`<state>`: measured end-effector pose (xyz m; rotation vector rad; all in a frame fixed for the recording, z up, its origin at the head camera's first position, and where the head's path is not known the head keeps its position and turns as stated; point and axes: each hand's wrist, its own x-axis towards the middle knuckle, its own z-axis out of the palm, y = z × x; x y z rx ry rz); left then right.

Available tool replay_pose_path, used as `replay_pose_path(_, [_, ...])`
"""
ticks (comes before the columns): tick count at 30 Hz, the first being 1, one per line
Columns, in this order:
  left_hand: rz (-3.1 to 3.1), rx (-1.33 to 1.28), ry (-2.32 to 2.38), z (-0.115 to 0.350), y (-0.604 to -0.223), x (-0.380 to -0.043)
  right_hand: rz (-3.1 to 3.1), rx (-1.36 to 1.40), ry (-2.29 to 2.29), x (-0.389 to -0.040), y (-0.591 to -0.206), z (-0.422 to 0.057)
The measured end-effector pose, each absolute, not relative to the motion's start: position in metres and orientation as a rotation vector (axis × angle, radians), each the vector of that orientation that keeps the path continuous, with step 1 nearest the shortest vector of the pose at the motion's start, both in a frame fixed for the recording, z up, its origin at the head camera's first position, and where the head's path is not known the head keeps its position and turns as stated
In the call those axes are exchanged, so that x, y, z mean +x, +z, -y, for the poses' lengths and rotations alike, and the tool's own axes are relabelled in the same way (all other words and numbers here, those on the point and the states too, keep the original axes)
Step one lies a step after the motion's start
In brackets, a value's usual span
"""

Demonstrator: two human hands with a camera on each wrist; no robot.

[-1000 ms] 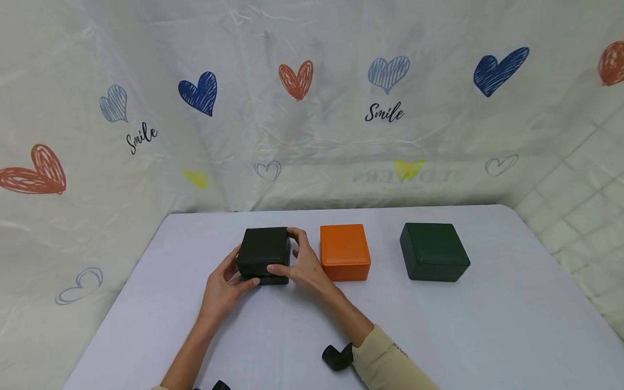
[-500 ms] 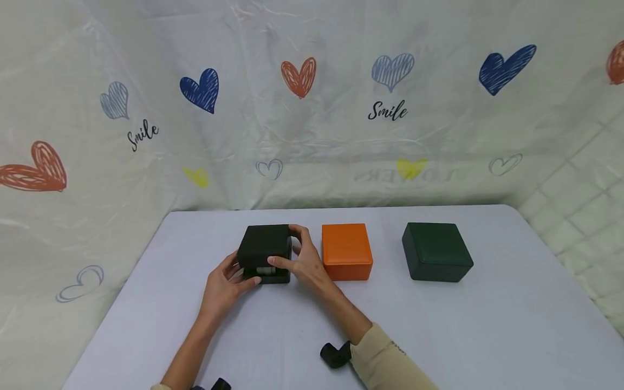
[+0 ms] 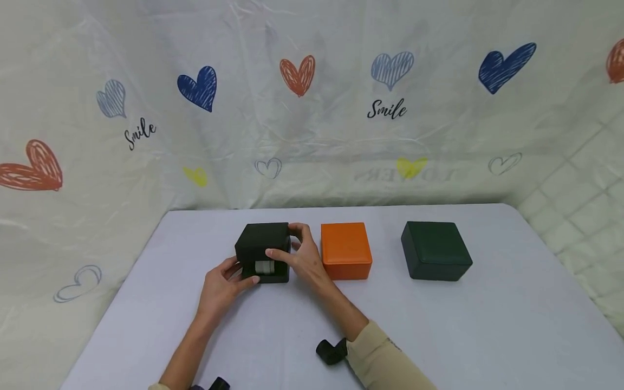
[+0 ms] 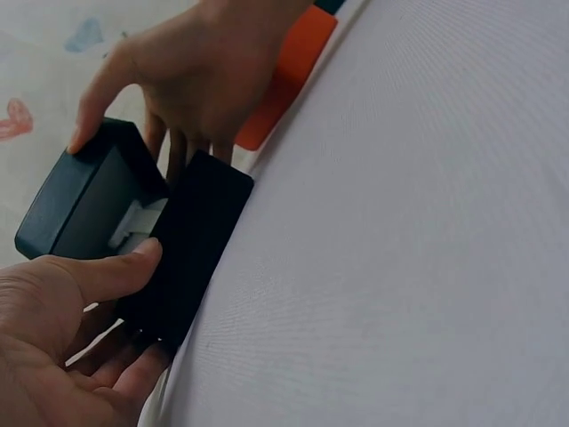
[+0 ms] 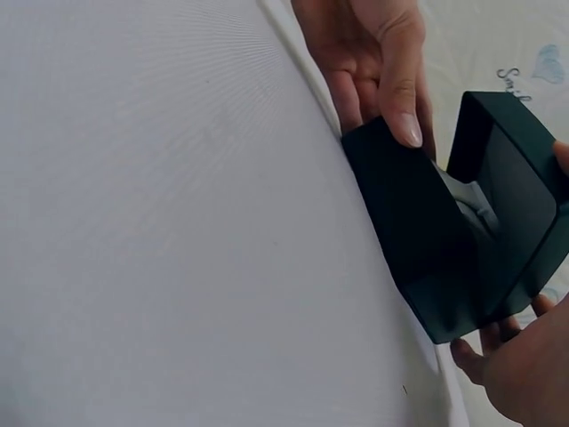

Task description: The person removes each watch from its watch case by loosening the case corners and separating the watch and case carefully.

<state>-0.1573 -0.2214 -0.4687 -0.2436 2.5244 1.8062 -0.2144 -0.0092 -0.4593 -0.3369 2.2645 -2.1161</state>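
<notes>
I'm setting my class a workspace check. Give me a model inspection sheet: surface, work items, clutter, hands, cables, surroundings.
Surface: white table, the boxes standing along its far part.
Work items: dark box partly open, lid raised at the front; a pale item shows inside, its exact nature unclear.
Clutter: orange box and green box, both closed, to the right of the dark box.
Hands: left hand holds the dark box's base; right hand grips the lid, thumb at its front.
Cables: nothing seen.
Surroundings: pale sheet behind the table, printed with hearts and "Smile".
</notes>
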Motion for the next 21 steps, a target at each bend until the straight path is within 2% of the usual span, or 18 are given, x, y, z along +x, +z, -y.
replay_pose_path(7, [-2.549,-0.271,1.75,0.2295,-0.4657,-0.1496,-2.29,-0.33,-2.074,-0.2133,-0.4579,0.0164])
replay_pose_path(21, [-2.576,-0.176,1.787,0.2258,-0.4705,-0.1583,-2.343,-0.272,-2.084,-0.2206,-0.4545,0.0134])
